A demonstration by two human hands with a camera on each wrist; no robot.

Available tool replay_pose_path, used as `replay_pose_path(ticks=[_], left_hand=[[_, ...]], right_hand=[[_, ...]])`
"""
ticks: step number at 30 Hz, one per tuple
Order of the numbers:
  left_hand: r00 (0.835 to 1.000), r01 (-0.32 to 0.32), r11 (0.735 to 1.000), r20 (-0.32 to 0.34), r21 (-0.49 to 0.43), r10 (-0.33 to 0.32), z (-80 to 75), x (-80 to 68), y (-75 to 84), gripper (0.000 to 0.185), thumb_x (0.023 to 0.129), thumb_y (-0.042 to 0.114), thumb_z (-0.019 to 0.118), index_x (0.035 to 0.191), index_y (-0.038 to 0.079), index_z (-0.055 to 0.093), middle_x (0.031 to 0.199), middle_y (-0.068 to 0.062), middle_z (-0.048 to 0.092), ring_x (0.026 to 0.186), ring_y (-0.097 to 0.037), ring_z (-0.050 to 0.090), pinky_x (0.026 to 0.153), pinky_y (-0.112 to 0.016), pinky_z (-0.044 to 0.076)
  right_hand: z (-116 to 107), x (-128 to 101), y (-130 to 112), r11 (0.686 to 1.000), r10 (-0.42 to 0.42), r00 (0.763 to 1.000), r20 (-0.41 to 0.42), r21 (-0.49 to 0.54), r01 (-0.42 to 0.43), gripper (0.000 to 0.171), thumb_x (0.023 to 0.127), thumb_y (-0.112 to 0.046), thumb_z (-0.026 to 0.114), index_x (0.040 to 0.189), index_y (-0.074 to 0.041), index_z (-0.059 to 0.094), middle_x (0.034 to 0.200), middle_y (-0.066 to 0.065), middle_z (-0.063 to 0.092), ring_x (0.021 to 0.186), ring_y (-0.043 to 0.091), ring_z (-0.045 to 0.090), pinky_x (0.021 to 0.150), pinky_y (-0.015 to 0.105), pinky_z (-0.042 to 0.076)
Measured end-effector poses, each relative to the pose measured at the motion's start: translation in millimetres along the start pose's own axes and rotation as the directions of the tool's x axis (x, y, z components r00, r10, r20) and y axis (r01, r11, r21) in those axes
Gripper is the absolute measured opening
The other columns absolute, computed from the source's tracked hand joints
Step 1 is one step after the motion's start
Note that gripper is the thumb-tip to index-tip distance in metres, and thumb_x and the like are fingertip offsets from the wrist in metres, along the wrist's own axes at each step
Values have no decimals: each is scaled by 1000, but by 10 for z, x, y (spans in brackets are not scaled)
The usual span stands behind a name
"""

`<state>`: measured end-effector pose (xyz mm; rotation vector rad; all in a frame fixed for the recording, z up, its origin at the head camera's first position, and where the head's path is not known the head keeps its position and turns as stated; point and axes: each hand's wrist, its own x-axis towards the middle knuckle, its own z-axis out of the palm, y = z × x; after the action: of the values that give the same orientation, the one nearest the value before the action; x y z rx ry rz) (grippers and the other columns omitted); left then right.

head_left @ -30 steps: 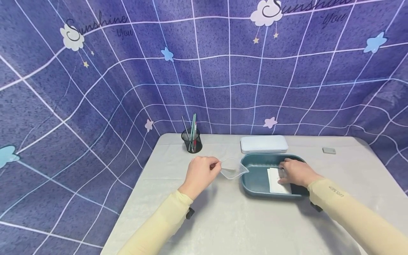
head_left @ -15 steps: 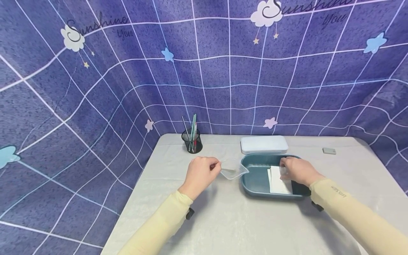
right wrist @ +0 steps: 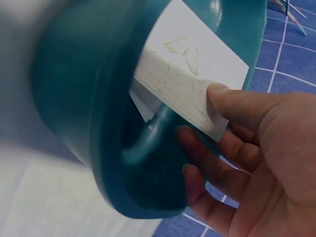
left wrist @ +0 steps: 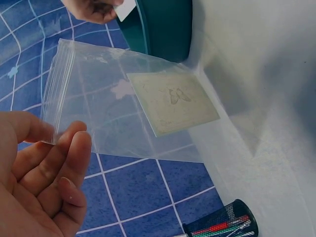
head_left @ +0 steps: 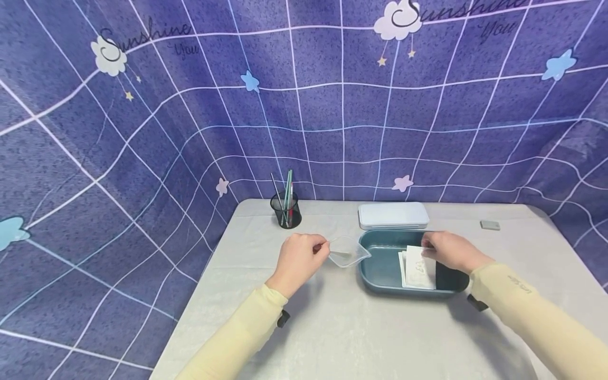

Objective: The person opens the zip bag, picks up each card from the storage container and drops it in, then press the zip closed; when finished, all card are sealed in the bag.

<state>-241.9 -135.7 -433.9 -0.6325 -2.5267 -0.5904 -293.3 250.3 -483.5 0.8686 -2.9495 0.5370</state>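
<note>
The small white paper card printed with a faint butterfly outline (right wrist: 190, 84) is pinched at its near corner between the thumb and fingers of the right hand (head_left: 451, 252), lifted at a tilt off the stack of white cards (head_left: 414, 269) that lies inside the teal oval plastic tray (head_left: 380, 264). It is over the tray's right half, not yet clear of the rim. Just left of the tray, the left hand (head_left: 299, 259) pinches the zip edge of a clear plastic zip bag (left wrist: 123, 103) between thumb and fingertips, holding it up off the table; one butterfly card (left wrist: 173, 101) already lies inside it. As a judgement, one card is bagged, another is being taken, and several remain stacked in the tray.

Behind the tray lies a flat white rectangular case (head_left: 393, 215), shut. A black mesh pen cup (head_left: 286, 209) with a few pens stands at the back left of the pale grey table (head_left: 332, 327), and a small grey block (head_left: 490, 225) sits well apart at the back right.

Readable writing: the purple grid backdrop (head_left: 190, 132) carries "Sunshine You" in script over white clouds. The right sleeve (head_left: 522, 306) bears a small printed logo, too small to read. The cards show only the butterfly drawing.
</note>
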Motion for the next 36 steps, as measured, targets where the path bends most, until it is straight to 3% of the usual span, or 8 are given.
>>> replay_pose_path(ticks=[15,19,24,29,36], left_hand=[[1000,10,1000,11,-4,-10,-21,-15,7,14,89,17,69,82,19,82,67,15,68,61,-5,62,59,-31,48],[1000,14,1000,18,-4,-14,-25,-10,9,15,90,17,69,82,18,82,67,14,68,61,-5,61,59,-30,48],[1000,11,1000,18,0,-11,-25,-10,13,15,89,17,69,82,19,81,67,15,68,61,-5,61,59,-30,48],[1000,5,1000,9,0,-5,-21,-10,11,15,89,17,69,81,20,81,65,16,66,59,-5,59,58,-30,47],[1000,-8,1000,-3,3,8,-25,0,17,15,88,17,69,79,20,80,64,15,65,58,-5,58,57,-29,46]], right_hand=[[-242,-61,-159,997,-56,997,61,57,53,11,91,-16,78,85,-13,69,76,-11,61,68,7,53,67,39,50],[-301,-80,-283,997,-63,998,18,43,62,12,90,-15,78,84,-16,69,73,-12,56,66,6,49,64,35,46],[-355,-99,-484,995,-97,991,-96,-20,95,13,91,-17,79,83,-20,68,75,-14,55,68,6,49,65,37,47],[-407,-98,-697,989,-147,957,-250,-57,136,11,89,-17,80,87,-21,70,81,-14,58,72,8,54,65,40,49],[-529,-96,-1026,973,-229,869,-438,-87,212,12,88,-14,79,90,-21,71,85,-15,61,71,8,58,62,38,51]])
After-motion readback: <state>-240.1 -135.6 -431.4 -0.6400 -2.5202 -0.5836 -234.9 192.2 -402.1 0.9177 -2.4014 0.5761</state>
